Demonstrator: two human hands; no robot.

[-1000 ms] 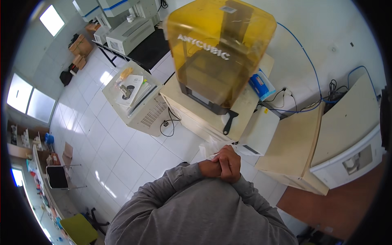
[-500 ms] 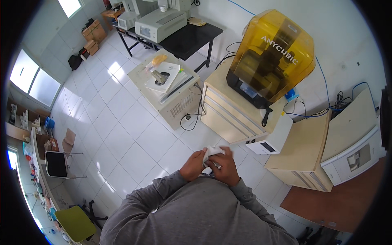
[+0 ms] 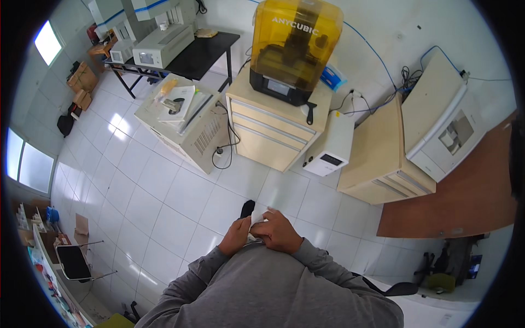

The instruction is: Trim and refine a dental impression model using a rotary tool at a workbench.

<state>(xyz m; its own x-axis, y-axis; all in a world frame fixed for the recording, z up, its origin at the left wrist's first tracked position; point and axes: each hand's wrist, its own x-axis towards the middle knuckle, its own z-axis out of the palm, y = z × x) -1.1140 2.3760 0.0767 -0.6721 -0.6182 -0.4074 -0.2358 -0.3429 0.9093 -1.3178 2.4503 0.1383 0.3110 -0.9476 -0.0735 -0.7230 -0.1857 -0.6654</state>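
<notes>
Close in front of my body, both hands are closed on a crumpled white tissue [image 3: 257,215]. My left hand [image 3: 236,236] grips its left side, with the fingers curled. From the right, my right hand [image 3: 277,232] presses the tissue, its thumb and fingers bent over it. Part of the tissue sticks up between the hands. Whatever it may be wrapped round is hidden. A dark shoe or sock tip [image 3: 248,208] shows on the floor just beyond my hands.
Ahead, a 3D printer with a yellow cover [image 3: 295,49] stands on a beige drawer cabinet [image 3: 268,128]. Beside it are a white box unit [image 3: 331,147] and another beige cabinet [image 3: 377,147]. A grey machine [image 3: 180,123] bears papers. A black table [image 3: 205,54] is further left.
My view has turned right and my body has stepped, so the furniture sits further left. A foot has come into sight. Both hands keep hold of the tissue.
</notes>
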